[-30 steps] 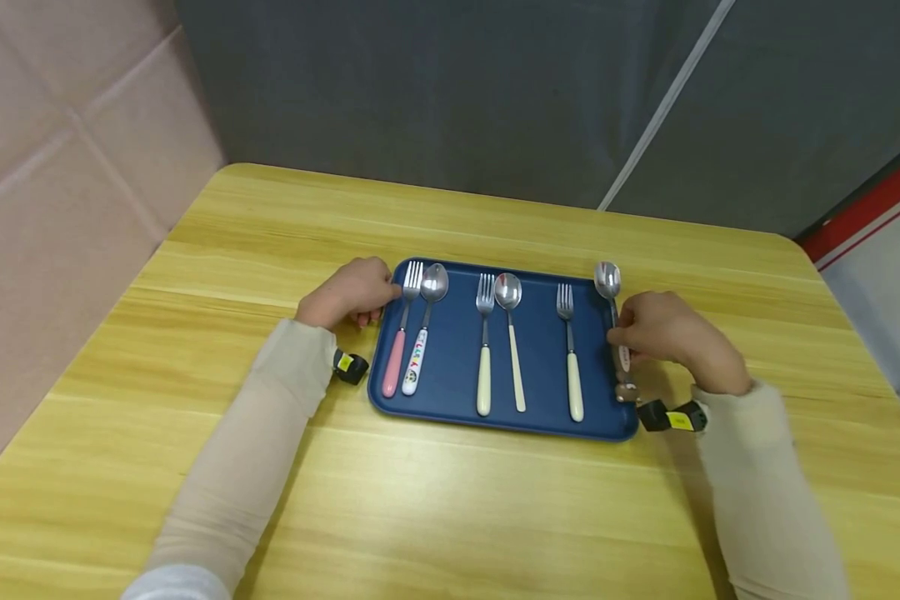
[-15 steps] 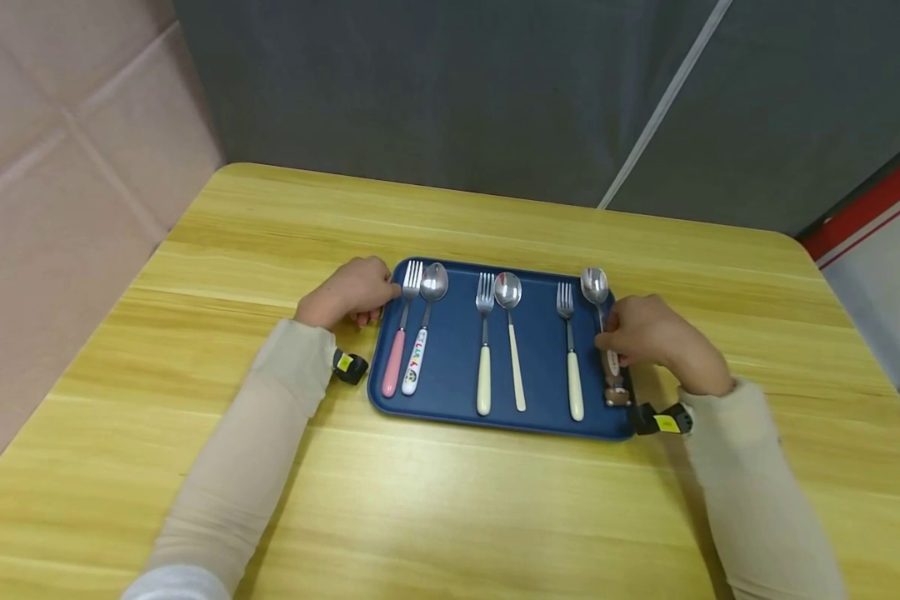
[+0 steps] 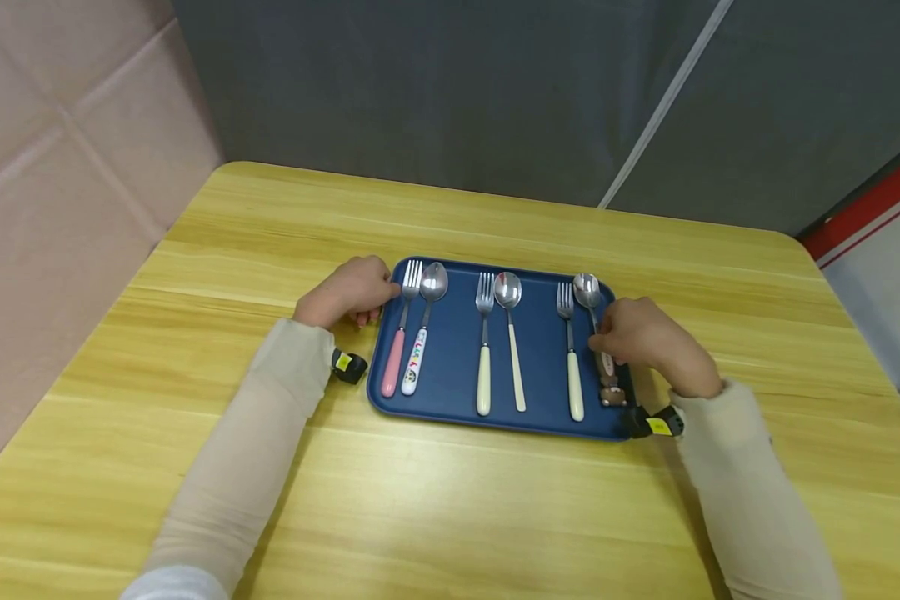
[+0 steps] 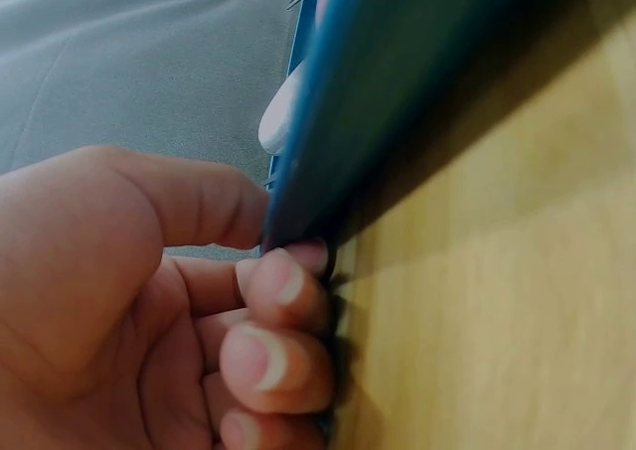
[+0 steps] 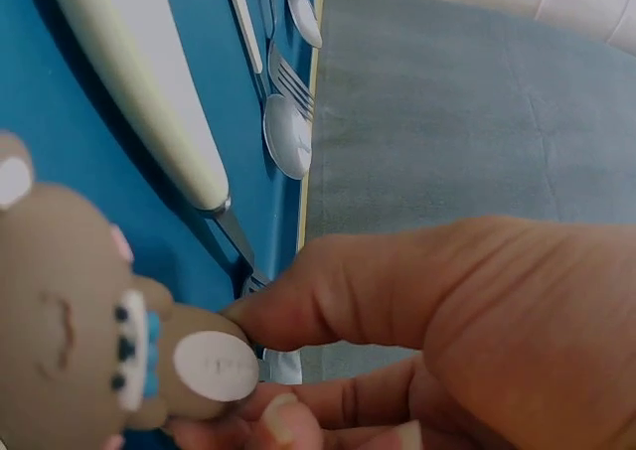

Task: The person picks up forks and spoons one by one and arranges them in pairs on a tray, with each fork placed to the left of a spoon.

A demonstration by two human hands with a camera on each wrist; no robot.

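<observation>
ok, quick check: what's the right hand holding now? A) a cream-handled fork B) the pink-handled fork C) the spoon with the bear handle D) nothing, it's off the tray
C: the right hand pinches the bear-handled spoon at the right end of the blue tray, beside a cream-handled fork; the right wrist view shows the fingers on the brown bear handle.
</observation>
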